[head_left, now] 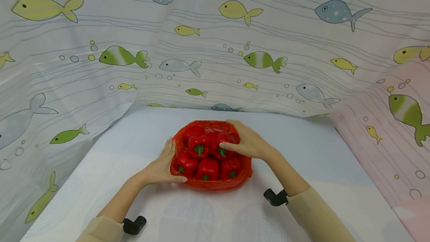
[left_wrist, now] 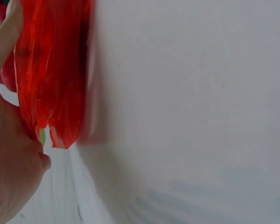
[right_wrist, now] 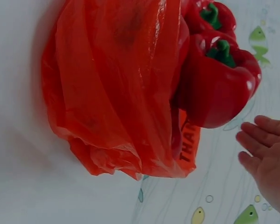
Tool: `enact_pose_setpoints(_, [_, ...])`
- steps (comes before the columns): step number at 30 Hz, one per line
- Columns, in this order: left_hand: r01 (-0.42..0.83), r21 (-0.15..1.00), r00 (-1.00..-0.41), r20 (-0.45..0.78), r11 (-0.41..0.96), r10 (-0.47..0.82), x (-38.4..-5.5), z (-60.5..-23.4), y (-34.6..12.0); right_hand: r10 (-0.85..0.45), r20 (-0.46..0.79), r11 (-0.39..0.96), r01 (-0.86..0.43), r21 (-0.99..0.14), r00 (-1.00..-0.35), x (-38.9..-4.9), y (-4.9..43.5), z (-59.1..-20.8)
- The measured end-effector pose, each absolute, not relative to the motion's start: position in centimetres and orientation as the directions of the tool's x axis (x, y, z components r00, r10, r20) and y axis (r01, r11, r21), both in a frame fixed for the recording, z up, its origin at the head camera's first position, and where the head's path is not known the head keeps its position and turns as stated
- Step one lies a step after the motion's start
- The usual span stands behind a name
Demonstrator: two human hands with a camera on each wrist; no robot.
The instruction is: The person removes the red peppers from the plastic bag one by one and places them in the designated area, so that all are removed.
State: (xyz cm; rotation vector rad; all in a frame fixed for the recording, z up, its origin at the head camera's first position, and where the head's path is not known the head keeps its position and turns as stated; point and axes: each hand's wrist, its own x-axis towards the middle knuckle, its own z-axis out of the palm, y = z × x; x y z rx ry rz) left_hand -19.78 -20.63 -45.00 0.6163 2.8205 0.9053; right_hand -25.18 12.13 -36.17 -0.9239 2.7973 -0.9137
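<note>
Several red bell peppers [head_left: 207, 168] with green stems are heaped inside a red plastic bag [head_left: 215, 185], its mouth spread wide and facing up. My left hand [head_left: 160, 166] rests along the bag's left side, fingers extended and thumb lying at the front rim. On the opposite side, my right hand [head_left: 249, 142] is at the back right, its thumb over one of the upper peppers. Seen from the right wrist, the right-hand fingers [right_wrist: 259, 142] are straight and a little apart from a large pepper [right_wrist: 214, 91]. Dark printed letters show on the bag's far inner side.
The bag stands on a white table [head_left: 295, 141] with faint grey patterns. Behind and on both sides hangs a fish-print sheet [head_left: 208, 47]. Black wrist mounts [head_left: 134, 225] sit at both sleeves' cuffs.
</note>
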Motion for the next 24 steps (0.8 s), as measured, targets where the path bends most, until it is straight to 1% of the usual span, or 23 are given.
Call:
enact_pose_setpoints(4, [0.344,0.581,-0.911,0.015,0.738,0.413,-19.6,-45.0,-20.6,-0.550,0.047,0.637,-0.455,-0.622,-0.834,-26.0,11.8,-37.1])
enact_pose_setpoints(8, [0.344,0.573,-0.914,0.021,0.744,0.406,-19.5,-45.0,-20.6,-0.527,-0.011,0.657,-0.400,-0.639,-0.850,-26.3,11.2,-37.8])
enact_pose_setpoints(14, [0.336,0.571,-0.916,0.014,0.749,0.401,-19.3,-45.1,-20.5,-0.489,-0.064,0.662,-0.322,-0.676,-0.870,-26.4,10.6,-38.6])
enact_pose_setpoints(18, [0.332,0.569,-0.918,0.012,0.753,0.396,-19.3,-45.2,-20.4,-0.465,-0.059,0.660,-0.302,-0.688,-0.883,-26.5,10.4,-39.2])
enact_pose_setpoints(24, [0.336,0.565,-0.919,0.023,0.753,0.393,-19.2,-45.2,-20.3,-0.447,-0.023,0.651,-0.307,-0.694,-0.894,-26.5,10.3,-39.5])
